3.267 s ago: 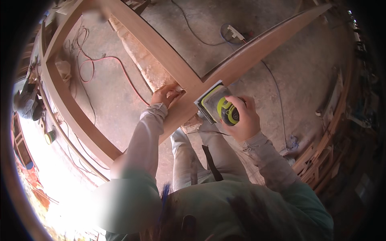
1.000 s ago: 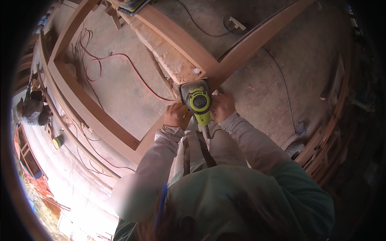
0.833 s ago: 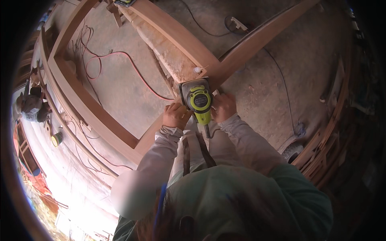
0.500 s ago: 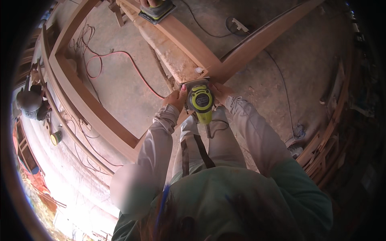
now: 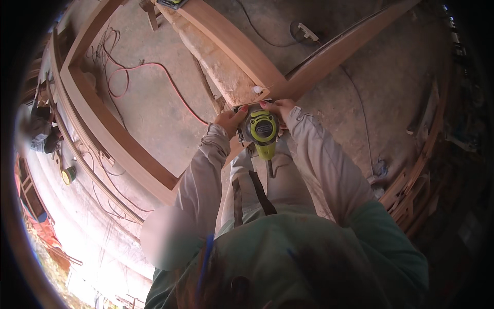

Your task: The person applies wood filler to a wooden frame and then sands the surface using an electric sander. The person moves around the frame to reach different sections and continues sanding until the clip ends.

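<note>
A lime-green and black power sander (image 5: 262,129) rests close in front of my thighs, its cord end toward me. My left hand (image 5: 230,121) grips the far left corner of its base, with the thumb on top. My right hand (image 5: 280,108) pinches the far right edge, also thumb on top. Their undersides and most fingers are hidden. Just beyond lies the corner of a wooden frame (image 5: 247,54), where a second beam (image 5: 334,57) branches to the far right. A small white object (image 5: 258,89) sits at that corner.
A second green sander (image 5: 172,3) is partly visible at the top edge. To the left stands another wooden frame (image 5: 110,123), with a red cord (image 5: 170,77) on the floor. A power strip (image 5: 307,33) lies far right; wood pieces (image 5: 411,193) are stacked at right.
My right hand has moved from the sander's right side onto its far edge, thumb now on top. The other sander has shifted up and left, mostly out of view, with another person's hand.
</note>
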Available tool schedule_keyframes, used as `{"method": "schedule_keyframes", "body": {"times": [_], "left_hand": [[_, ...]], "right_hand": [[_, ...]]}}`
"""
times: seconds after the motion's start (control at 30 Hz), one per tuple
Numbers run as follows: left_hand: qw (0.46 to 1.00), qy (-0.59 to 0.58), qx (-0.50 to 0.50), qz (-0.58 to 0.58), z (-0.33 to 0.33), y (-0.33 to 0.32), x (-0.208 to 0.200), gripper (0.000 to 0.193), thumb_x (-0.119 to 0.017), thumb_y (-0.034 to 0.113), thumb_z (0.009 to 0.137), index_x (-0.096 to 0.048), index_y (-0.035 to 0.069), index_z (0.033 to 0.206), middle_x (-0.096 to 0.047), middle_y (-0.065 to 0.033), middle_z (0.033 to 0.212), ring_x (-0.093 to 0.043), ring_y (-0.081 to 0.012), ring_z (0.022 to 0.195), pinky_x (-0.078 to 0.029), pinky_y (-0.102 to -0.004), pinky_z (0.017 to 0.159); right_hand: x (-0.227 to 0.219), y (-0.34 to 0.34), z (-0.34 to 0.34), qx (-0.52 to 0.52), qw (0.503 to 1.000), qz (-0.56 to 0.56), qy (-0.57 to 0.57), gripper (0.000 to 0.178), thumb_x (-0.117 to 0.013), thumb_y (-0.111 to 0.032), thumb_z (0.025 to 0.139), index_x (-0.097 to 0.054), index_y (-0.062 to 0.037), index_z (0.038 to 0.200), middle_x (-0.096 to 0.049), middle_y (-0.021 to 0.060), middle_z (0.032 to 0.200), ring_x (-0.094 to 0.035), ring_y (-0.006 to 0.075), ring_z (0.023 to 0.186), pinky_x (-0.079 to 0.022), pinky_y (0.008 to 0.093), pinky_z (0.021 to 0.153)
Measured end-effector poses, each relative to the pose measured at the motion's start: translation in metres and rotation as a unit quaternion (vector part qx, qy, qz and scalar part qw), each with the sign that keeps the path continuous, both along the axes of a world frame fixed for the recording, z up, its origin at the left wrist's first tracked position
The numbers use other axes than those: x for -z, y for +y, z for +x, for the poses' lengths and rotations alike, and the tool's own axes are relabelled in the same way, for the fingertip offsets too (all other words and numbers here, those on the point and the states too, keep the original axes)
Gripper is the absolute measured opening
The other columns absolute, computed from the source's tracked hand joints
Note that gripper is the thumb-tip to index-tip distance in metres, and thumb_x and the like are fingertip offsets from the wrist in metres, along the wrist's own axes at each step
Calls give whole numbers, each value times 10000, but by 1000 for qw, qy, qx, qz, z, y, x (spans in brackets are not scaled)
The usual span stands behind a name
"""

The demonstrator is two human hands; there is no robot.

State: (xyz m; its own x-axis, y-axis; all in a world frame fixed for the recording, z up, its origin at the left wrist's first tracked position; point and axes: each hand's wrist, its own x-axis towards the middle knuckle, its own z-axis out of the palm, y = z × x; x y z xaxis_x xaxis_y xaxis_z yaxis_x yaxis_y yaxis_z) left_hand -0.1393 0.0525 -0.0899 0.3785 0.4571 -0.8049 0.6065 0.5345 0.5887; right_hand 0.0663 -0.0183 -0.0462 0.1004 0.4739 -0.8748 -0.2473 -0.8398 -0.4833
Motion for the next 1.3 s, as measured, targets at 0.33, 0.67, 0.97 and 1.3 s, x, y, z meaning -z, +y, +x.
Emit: {"method": "schedule_keyframes", "body": {"times": [0.33,0.67,0.97,1.3], "left_hand": [[955,-125,-260,-65,20,-6,-13,384,-750,329,784,-585,-12,842,-572,-55,671,-537,-148,533,-402,-294,438],[993,-40,-28,111,-17,-10,13,387,-754,374,787,-562,38,793,-529,-13,660,-501,-102,594,-438,-290,535],[947,24,-41,319,-24,-45,43,311,-657,313,889,-663,26,1007,-670,-96,865,-621,-186,778,-490,-316,713],[978,-18,-163,132,-11,-45,2,351,-740,354,839,-674,10,863,-628,2,720,-526,-71,661,-458,-244,627]], "right_hand": [[10,8,-14,105,992,63,-39,275,-797,-209,762,-568,-57,749,-587,29,639,-553,124,495,-434,269,428],[-1,-9,-5,-95,938,100,-317,331,-752,-328,808,-567,-56,846,-573,54,676,-553,153,596,-460,311,552],[-97,-31,-60,-314,815,185,-451,827,-820,-321,620,-409,-205,1328,-499,112,1119,-580,315,987,-505,454,740],[-96,-47,-44,-225,851,201,-429,733,-753,-165,642,-414,-199,1291,-494,127,1154,-569,353,1044,-519,452,818]]}}
